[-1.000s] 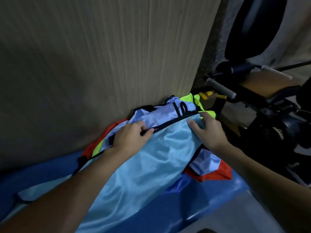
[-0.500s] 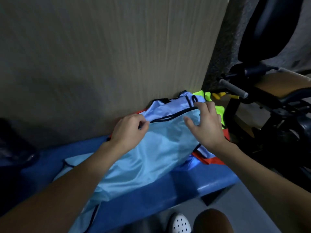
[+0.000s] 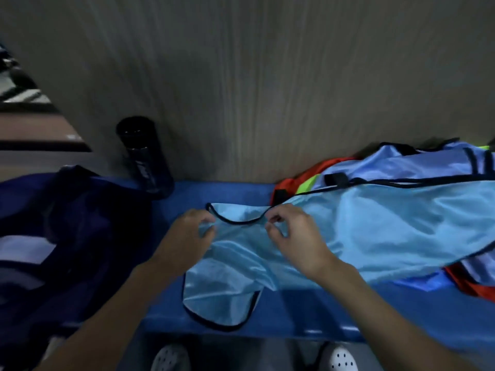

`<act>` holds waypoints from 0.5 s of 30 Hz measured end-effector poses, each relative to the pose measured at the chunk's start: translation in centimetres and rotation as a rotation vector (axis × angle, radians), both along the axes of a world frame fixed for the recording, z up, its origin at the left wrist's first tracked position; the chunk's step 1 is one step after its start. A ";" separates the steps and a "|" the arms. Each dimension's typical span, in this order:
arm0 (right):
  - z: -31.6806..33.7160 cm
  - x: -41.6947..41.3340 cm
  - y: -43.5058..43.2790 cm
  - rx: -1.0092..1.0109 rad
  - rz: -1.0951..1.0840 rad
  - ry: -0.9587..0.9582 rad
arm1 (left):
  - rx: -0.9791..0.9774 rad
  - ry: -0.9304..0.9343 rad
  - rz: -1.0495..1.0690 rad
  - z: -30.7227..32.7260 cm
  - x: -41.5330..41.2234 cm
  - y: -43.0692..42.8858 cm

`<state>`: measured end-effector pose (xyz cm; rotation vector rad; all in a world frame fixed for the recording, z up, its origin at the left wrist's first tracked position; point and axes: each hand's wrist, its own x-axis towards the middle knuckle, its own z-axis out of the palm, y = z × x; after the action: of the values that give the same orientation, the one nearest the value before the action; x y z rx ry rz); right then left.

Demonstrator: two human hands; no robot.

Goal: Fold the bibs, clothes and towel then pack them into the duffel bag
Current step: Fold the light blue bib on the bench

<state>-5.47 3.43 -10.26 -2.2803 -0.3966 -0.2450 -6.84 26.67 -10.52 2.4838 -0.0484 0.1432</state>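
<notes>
— Where do we have the light blue bib (image 3: 375, 231)?
— It lies across the middle of the bench (image 3: 294, 311). One end hangs over the front edge, and the other rests on the pile of bibs (image 3: 401, 167) at the right end.
— And our hands?
— Our left hand (image 3: 192, 231) pinches the cloth beside the neck opening. Our right hand (image 3: 292, 236) pinches the black trim there.
— The duffel bag (image 3: 67, 223)?
— At the left end. The black bottle (image 3: 144, 156) leans just beside it, at the back edge.
</notes>
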 end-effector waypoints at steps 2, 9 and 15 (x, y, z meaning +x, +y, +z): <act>-1.5 0.3 1.9 -0.074 0.035 -0.004 | -0.021 0.067 0.053 -1.2 -0.3 1.2; -3.9 2.9 5.4 -0.427 0.054 -0.178 | -0.170 0.149 0.161 -2.4 0.7 1.8; -4.6 4.3 6.4 -0.570 0.064 -0.189 | -0.239 0.200 0.107 -1.8 0.4 1.9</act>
<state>-1.16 9.81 -14.86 -2.8037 -0.7085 -0.3507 -6.40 28.58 -12.33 2.2499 0.1765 -0.0528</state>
